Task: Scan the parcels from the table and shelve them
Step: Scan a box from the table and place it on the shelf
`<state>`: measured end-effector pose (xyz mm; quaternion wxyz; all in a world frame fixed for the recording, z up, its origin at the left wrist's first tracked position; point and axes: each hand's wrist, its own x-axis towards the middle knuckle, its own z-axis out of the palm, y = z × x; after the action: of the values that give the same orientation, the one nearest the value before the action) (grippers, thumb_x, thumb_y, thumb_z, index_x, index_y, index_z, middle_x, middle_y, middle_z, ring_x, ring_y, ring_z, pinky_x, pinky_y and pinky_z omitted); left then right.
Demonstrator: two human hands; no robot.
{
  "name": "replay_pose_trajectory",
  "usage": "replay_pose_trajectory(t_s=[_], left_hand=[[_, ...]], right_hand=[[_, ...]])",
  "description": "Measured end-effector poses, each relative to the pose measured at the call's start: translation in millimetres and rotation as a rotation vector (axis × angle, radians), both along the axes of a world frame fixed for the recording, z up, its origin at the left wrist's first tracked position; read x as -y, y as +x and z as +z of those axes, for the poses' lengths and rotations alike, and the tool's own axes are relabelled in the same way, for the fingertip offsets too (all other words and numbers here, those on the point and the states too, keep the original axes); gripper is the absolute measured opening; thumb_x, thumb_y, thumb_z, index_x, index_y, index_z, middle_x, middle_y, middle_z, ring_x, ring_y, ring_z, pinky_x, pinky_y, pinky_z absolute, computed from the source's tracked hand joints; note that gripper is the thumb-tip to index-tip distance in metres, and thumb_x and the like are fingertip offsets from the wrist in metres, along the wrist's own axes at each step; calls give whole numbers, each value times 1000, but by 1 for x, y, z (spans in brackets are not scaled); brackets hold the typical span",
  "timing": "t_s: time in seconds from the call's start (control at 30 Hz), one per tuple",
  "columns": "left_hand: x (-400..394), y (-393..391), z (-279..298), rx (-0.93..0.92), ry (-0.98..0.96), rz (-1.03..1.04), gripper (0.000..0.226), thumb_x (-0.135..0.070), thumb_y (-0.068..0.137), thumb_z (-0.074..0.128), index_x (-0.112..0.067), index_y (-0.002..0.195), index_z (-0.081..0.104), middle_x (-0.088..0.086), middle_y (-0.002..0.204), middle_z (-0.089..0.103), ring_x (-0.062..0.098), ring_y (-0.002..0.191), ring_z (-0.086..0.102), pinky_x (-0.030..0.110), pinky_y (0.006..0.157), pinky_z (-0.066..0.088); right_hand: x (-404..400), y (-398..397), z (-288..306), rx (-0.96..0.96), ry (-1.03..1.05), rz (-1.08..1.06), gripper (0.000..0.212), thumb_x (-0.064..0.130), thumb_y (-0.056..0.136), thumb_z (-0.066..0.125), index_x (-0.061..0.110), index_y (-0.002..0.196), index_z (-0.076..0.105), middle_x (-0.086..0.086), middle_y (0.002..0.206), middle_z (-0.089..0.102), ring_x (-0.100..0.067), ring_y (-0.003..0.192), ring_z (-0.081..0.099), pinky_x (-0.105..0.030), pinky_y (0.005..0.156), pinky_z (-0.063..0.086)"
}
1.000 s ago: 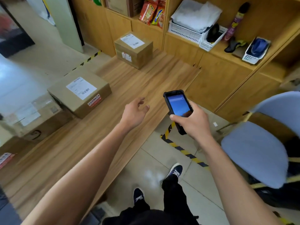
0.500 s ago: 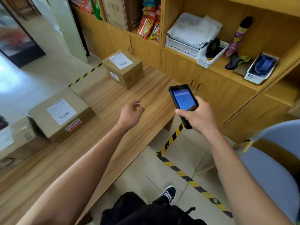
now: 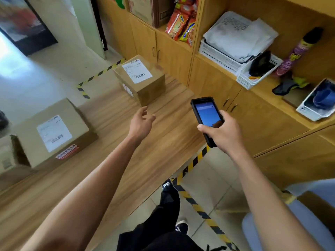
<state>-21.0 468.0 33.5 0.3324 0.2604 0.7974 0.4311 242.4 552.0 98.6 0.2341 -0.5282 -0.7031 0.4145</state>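
A small cardboard parcel [image 3: 143,80] with a white label stands at the far end of the wooden table [image 3: 112,160]. A flatter labelled parcel [image 3: 54,131] lies at the left, with another box [image 3: 7,156] partly cut off beside it. My left hand [image 3: 141,122] hovers over the table just short of the small parcel, fingers relaxed and holding nothing. My right hand [image 3: 223,133] grips a black handheld scanner [image 3: 206,116], its blue screen lit and my thumb on the screen.
Wooden cabinets [image 3: 253,113] run along the right, with white baskets [image 3: 226,57], a spray can [image 3: 293,55] and snack packets [image 3: 181,26] on the shelf. Yellow-black tape [image 3: 195,196] marks the tiled floor. A blue chair [image 3: 299,223] stands at the lower right.
The view has moved closer to the small parcel. My left hand has reached forward toward it. The scanner stays held in my right hand.
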Motion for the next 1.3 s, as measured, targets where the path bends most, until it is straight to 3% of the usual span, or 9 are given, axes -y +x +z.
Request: replay_pose_trajectory(t_s=[0.17, 0.3, 0.43, 0.5, 0.67, 0.83, 1.0, 1.2, 1.3], left_hand=[[-56, -47, -21, 76, 28, 141, 64, -35, 98, 66, -21, 155, 42, 5, 151, 53, 22, 131, 56, 47, 112, 47], [-92, -82, -33, 197, 53, 283, 70, -35, 96, 65, -25, 158, 35, 0, 154, 50, 23, 131, 56, 54, 108, 50], [-114, -110, -39, 352, 45, 445, 78, -39, 96, 67, -27, 161, 25, -10, 137, 47, 13, 102, 58, 40, 72, 60], [-123, -121, -42, 418, 38, 502, 79, -41, 97, 67, -25, 161, 23, -9, 130, 44, 12, 94, 58, 38, 66, 58], [-149, -138, -54, 559, 61, 594, 61, -42, 100, 65, -21, 149, 37, -3, 130, 52, 22, 105, 56, 53, 77, 58], [-172, -139, -59, 545, 113, 660, 63, -40, 94, 74, -21, 146, 46, -3, 121, 66, 26, 113, 64, 54, 98, 56], [-189, -138, -61, 543, 105, 734, 52, -32, 93, 75, -24, 139, 51, 4, 124, 70, 34, 110, 69, 54, 80, 60], [-191, -138, -61, 542, 49, 816, 73, -31, 92, 75, -22, 153, 36, 7, 132, 66, 34, 104, 68, 40, 64, 55], [-184, -137, -62, 449, 113, 872, 61, -25, 92, 75, -19, 145, 48, 4, 131, 69, 30, 116, 68, 44, 86, 58]], right_hand=[[-62, -47, -3, 43, 32, 59, 42, 53, 65, 82, 29, 95, 63, 3, 81, 69, -10, 69, 62, -26, 52, 51], [-103, -84, -5, 73, 39, 117, 42, 53, 63, 80, 27, 91, 63, 4, 79, 68, -8, 68, 61, -14, 47, 42], [-129, -114, -13, 82, 5, 166, 39, 42, 71, 88, 23, 95, 64, 1, 82, 69, -12, 68, 61, -21, 51, 47], [-140, -127, -16, 92, 10, 193, 39, 39, 72, 90, 23, 96, 64, 2, 83, 69, -11, 71, 62, -22, 52, 47], [-170, -153, -23, 107, 3, 281, 38, 41, 74, 88, 23, 96, 63, 0, 83, 66, -14, 68, 60, -13, 49, 43], [-201, -166, -30, 138, -39, 364, 36, 42, 75, 88, 27, 97, 63, 5, 82, 65, -15, 71, 61, -23, 55, 45], [-232, -178, -33, 170, -47, 443, 40, 48, 74, 86, 27, 98, 62, 4, 84, 65, -18, 75, 63, -29, 55, 50], [-256, -197, -30, 184, -55, 527, 41, 49, 74, 86, 25, 97, 62, 0, 84, 65, -24, 78, 65, -46, 66, 58], [-263, -208, -28, 177, -67, 588, 39, 47, 75, 87, 26, 95, 62, 2, 82, 64, -23, 77, 64, -42, 64, 56]])
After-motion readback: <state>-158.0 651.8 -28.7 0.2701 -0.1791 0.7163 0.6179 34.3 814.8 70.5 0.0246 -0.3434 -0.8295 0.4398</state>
